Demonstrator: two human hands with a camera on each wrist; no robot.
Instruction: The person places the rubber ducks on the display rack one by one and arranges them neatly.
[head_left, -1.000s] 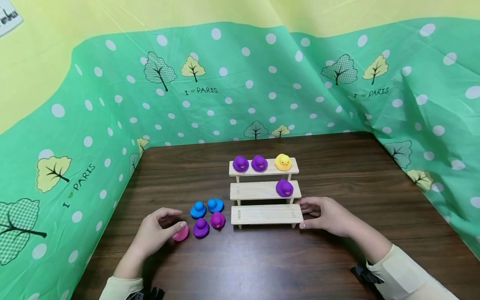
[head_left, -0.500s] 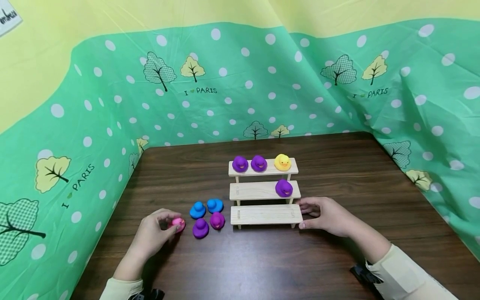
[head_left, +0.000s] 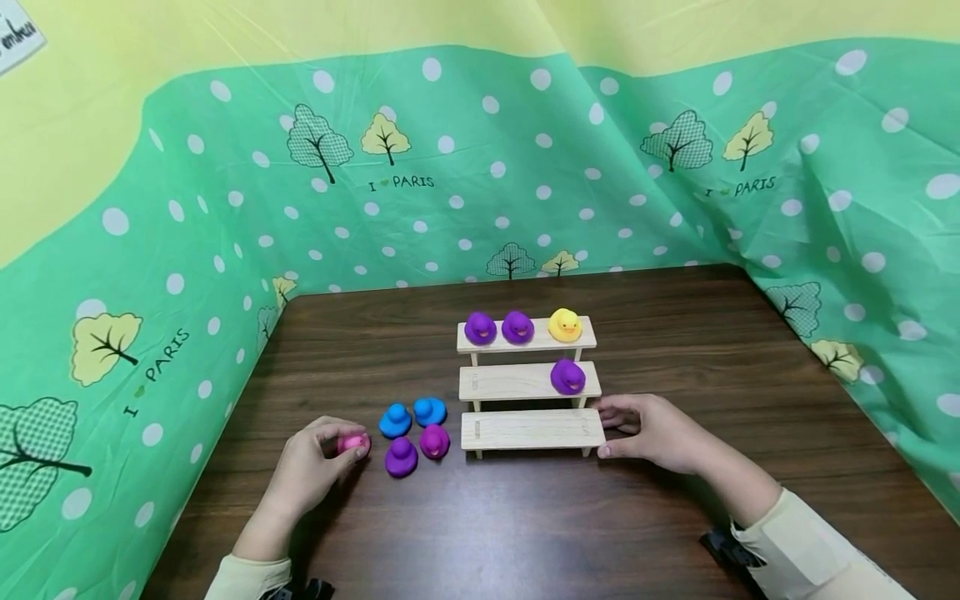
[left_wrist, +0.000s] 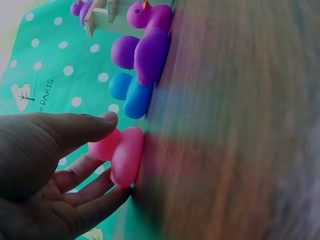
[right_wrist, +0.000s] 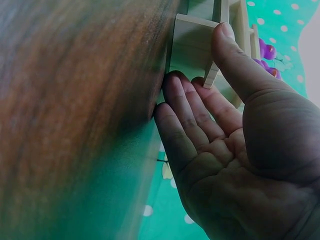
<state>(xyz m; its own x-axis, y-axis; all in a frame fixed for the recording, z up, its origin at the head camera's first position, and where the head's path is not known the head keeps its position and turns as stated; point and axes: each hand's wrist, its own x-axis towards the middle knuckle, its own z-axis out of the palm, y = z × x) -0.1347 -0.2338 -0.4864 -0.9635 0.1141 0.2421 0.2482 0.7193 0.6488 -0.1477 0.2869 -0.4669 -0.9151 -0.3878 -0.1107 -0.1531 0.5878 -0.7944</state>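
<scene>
My left hand (head_left: 311, 462) holds a pink rubber duck (left_wrist: 127, 157) low at the tabletop, thumb at its head and fingers round the far side. Just right of it sit two blue ducks (head_left: 396, 420), a purple duck (head_left: 402, 457) and a magenta duck (head_left: 435, 442). My right hand (head_left: 656, 433) rests at the right end of a three-step wooden stand (head_left: 532, 430), thumb by the lowest step's edge, fingers loosely extended. On the top step are two purple ducks (head_left: 481, 328) and a yellow duck (head_left: 566, 325). Another purple duck (head_left: 568, 377) sits on the middle step's right.
Everything stands on a dark wood-grain table (head_left: 480, 533). A green cloth (head_left: 450, 208) with white dots and printed trees hangs round its back and sides.
The pink duck has shifted slightly away and left, turning under my left hand, whose fingers have drawn in round it. My right hand and the stand have stayed put.
</scene>
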